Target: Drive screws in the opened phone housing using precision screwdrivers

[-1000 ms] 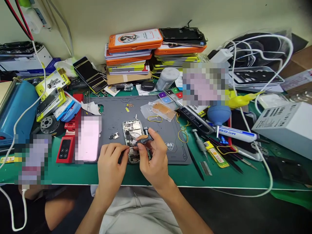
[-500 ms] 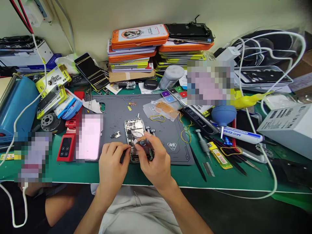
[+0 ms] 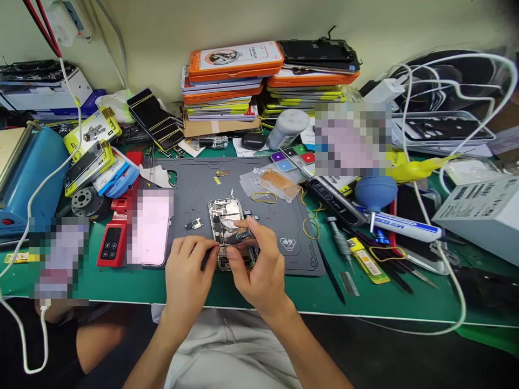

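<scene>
An opened phone [image 3: 229, 208] with bare inner parts lies on the dark grey work mat [image 3: 194, 183]. My right hand [image 3: 261, 262] is closed around a small dark screwdriver [image 3: 240, 235], tilted over the phone's middle with its tip toward the left. At the phone's lower left edge, my left hand [image 3: 188, 267] pinches a thin black tool [image 3: 206, 259]; fingers hide most of it, so its kind is unclear. A small loose phone part [image 3: 194, 223] rests on the mat left of the phone. Beyond my right fingers, more screwdriver ends [image 3: 253, 217] show partly.
A pink phone [image 3: 156, 229] and a red device [image 3: 111, 246] stand left of my hands. Toward the right lie a grey screwdriver [image 3: 339, 240], a black pry stick [image 3: 332, 275], a blue air blower [image 3: 375, 194] and a white cable [image 3: 462, 302]. Stacked orange boxes [image 3: 235, 67] line the wall.
The screwdriver in my right hand has tipped over to a flatter slant, and my right fingers have shifted with it. My left hand stays nearly where it was. The whole view has shifted slightly.
</scene>
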`<state>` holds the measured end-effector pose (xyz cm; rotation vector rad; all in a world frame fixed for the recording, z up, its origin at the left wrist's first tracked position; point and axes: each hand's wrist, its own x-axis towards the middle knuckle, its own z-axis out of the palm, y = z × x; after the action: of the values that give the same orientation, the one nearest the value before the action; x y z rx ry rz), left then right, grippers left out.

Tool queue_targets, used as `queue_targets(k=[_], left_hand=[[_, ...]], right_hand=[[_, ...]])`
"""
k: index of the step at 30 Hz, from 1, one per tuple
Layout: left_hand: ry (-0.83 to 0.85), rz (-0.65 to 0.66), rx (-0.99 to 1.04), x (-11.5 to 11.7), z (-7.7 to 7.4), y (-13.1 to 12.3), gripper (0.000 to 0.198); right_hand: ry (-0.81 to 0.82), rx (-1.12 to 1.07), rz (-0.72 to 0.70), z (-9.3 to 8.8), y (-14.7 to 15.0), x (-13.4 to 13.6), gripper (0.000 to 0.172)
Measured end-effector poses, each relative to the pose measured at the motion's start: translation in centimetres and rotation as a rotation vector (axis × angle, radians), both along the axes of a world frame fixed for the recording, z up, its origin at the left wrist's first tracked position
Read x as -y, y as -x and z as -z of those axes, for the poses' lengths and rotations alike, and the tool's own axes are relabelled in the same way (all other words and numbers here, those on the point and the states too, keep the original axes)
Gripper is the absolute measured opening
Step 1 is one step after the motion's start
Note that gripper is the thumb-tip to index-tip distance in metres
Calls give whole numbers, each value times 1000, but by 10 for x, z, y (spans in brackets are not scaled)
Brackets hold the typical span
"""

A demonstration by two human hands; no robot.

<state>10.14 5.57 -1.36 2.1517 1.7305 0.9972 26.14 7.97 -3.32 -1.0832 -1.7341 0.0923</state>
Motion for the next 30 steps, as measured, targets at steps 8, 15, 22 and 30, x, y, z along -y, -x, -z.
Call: queue_targets(k=[8, 15, 22, 30], left_hand=[[14, -2, -12, -1, -1, 1, 7], [6, 5, 15, -1, -1, 3, 7], [-14, 34, 27, -2, -2, 3, 5], [-28, 13, -18, -2, 0, 1, 7]], right_hand=[[37, -66, -31, 0, -2, 2, 71], [32, -188, -23, 3, 1, 1, 70], [128, -355, -176, 2, 4, 6, 64], [188, -319, -68, 7, 2, 5, 63]])
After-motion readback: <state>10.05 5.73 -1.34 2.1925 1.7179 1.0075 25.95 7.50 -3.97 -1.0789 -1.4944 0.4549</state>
